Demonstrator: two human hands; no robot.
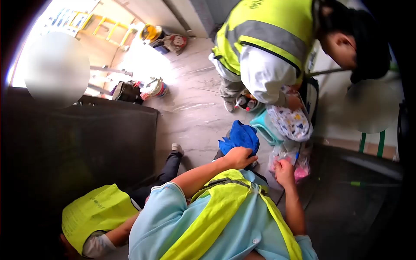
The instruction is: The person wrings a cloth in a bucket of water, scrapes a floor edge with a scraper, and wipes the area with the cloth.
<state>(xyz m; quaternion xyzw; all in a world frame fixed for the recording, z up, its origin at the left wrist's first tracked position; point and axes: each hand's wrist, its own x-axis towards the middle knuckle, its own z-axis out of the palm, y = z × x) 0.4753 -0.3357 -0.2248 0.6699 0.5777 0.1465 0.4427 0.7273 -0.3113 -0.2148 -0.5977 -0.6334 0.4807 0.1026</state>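
Note:
A crumpled blue cloth (243, 135) hangs at the fingers of my left hand (239, 158), which is closed on its lower edge. To the right, my right hand (284, 172) is closed, with its fingers pinched together; what they hold is too small to make out. Just beyond it lies a clear plastic bag (281, 155) with pink contents. A thin blue item (297, 157) shows beside that hand. Past the bag are a teal item (265, 126) and a white patterned cloth bundle (289, 121).
A co-worker in a yellow vest (277, 34) bends over the patterned bundle. Another person (99, 212) is low at the left, beside a dark panel (78, 143). A bucket of bottles (248, 102), bags (126, 92) and a yellow ladder (106, 30) stand farther off.

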